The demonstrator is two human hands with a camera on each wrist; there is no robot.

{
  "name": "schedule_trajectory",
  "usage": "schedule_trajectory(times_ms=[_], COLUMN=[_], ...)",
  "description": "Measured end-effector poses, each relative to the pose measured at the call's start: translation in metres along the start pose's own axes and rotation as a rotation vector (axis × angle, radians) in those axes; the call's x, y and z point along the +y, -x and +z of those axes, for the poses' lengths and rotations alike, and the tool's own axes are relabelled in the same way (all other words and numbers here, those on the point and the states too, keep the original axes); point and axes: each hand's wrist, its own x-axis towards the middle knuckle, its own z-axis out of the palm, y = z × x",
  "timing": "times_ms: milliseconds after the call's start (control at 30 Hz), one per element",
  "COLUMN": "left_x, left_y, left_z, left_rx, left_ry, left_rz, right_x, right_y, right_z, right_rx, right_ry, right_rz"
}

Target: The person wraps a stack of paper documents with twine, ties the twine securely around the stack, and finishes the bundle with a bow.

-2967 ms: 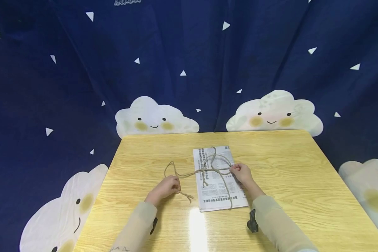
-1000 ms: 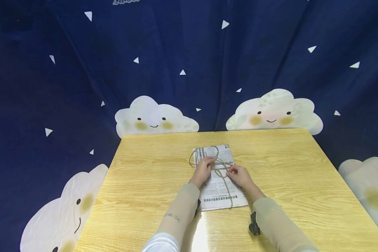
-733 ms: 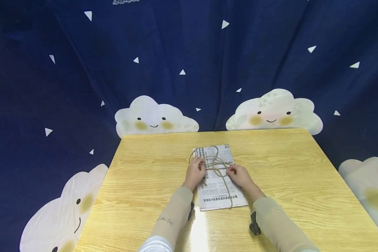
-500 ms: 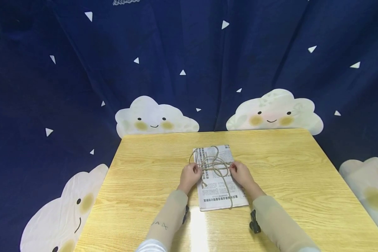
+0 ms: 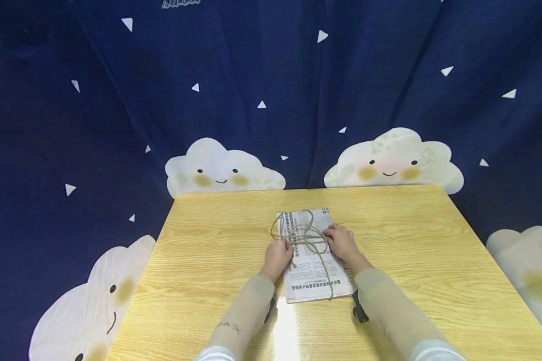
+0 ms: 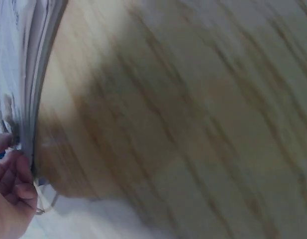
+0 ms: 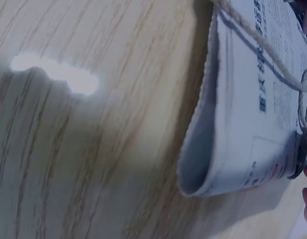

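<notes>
A folded stack of newspaper [image 5: 304, 283] lies on the table, with a thin tan rope [image 5: 327, 276] running lengthwise and crosswise over it. Loose loops of the rope cross near the stack's middle. At the stack's left edge my left hand [image 5: 277, 256] pinches the rope between thumb and curled fingers; a small loop dangles below that hand [image 6: 14, 194] in the left wrist view. My right hand [image 5: 343, 243] is over the right edge, its fingertips at the crosswise rope. Only its fingertips enter the right wrist view, so whether they grip the rope I cannot tell.
The wooden table [image 5: 411, 240] spreads around the stack. Behind it hangs a dark blue curtain [image 5: 271, 65] with white triangles and smiling clouds. A rope loop sticks out past the stack's upper left edge. Each sleeve has a black device [image 5: 360, 307] at the wrist.
Three seconds ago my left hand held the rope out on the table; it came over the stack, then back to its left edge. More loops now lie there. My right hand has shifted slightly up.
</notes>
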Motion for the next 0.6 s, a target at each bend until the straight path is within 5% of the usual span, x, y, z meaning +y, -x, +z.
schedule_trajectory(times_ms=[333, 600], left_x=[0.0012, -0.0017], left_y=[-0.0016, 0.0009], left_z=[0.0031, 0.0012], left_rx=[-0.004, -0.017], left_ry=[0.045, 0.107], left_rz=[-0.067, -0.057], right_x=[-0.0070, -0.0029], right_y=[-0.0020, -0.0015], right_z=[0.0052, 0.0064], right_rx=[-0.007, 0.073], right_ry=[0.035, -0.067], right_rz=[0.058, 0.078])
